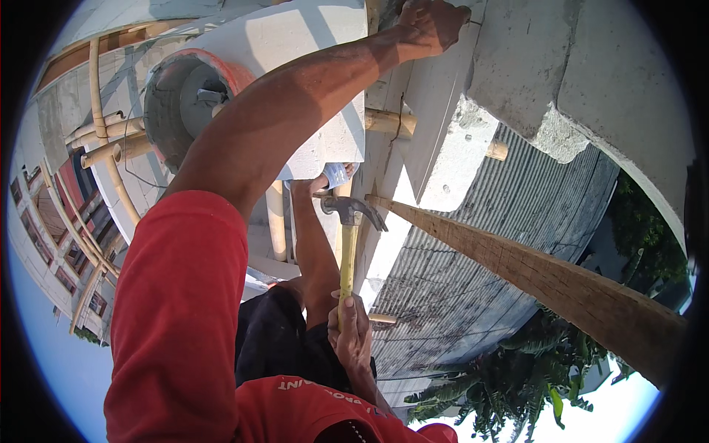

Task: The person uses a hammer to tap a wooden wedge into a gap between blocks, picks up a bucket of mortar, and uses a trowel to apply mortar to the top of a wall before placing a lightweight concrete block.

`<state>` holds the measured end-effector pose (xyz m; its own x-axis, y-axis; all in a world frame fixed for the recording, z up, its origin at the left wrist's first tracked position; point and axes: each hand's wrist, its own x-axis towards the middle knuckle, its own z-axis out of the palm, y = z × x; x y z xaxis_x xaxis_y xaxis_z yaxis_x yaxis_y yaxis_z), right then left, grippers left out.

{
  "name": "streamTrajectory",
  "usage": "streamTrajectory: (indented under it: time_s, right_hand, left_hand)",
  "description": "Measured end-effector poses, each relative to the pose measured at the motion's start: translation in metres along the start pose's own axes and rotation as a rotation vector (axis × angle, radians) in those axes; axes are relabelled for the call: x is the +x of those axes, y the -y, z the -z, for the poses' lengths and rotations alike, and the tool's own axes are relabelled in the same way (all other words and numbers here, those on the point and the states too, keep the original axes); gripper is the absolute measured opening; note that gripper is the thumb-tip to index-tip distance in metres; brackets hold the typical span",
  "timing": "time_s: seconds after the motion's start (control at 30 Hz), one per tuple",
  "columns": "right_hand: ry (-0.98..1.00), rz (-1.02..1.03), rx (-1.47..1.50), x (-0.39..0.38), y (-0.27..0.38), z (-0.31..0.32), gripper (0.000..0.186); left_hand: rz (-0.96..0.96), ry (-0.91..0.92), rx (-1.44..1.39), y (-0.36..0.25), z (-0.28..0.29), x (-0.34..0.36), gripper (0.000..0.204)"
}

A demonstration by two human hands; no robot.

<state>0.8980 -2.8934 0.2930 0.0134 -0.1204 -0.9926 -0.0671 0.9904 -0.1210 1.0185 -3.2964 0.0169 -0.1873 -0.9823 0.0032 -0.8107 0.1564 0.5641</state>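
Note:
My left arm, in a red sleeve, reaches up to the concrete wall (pixel 517 59), where my left hand (pixel 432 28) is closed beside a thin nail or wire; what it holds is unclear. My right hand (pixel 351 332) grips the yellow handle of a claw hammer (pixel 347 251) low in front of my body, its metal head up. A long wooden beam (pixel 517 266) slants from near the hammer head to the right edge. My foot in a blue sandal (pixel 337 174) rests by a white block surface (pixel 310 29), partly hidden by my arm.
A bucket (pixel 166 111) with a grey item inside stands at upper left. Bamboo poles (pixel 277 221) form scaffolding around me. A corrugated roof (pixel 458 310) lies below on the right, with trees (pixel 509 369) beyond. Another building with bamboo scaffolding (pixel 59 251) is at far left.

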Motion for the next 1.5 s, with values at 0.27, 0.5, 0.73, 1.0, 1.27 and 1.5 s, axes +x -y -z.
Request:
streamTrajectory:
  time_s: [0.27,0.5,0.73,1.0,1.27,1.5]
  right_hand:
    - [-0.377,0.926,-0.51,0.133,0.049,-0.039,0.039]
    - [-0.535,0.76,-0.523,0.195,0.152,-0.054,0.038]
    - [-0.535,0.897,-0.684,0.202,0.196,-0.051,0.041]
    - [-0.615,0.966,-0.593,0.2,0.201,-0.047,0.041]
    - [-0.59,0.933,-0.546,0.193,0.203,-0.057,0.042]
    - [-0.629,0.962,-0.443,0.198,0.196,-0.057,0.041]
  left_hand:
    - [-0.047,0.424,0.093,-0.013,0.052,0.034,0.019]
    - [-0.067,0.539,0.115,-0.012,0.072,0.047,0.021]
    - [-0.058,0.598,0.141,-0.013,0.085,0.048,0.024]
    - [-0.07,0.628,0.149,-0.014,0.091,0.054,0.028]
    - [-0.077,0.649,0.151,-0.018,0.094,0.058,0.033]
    - [-0.085,0.663,0.153,-0.023,0.098,0.059,0.037]
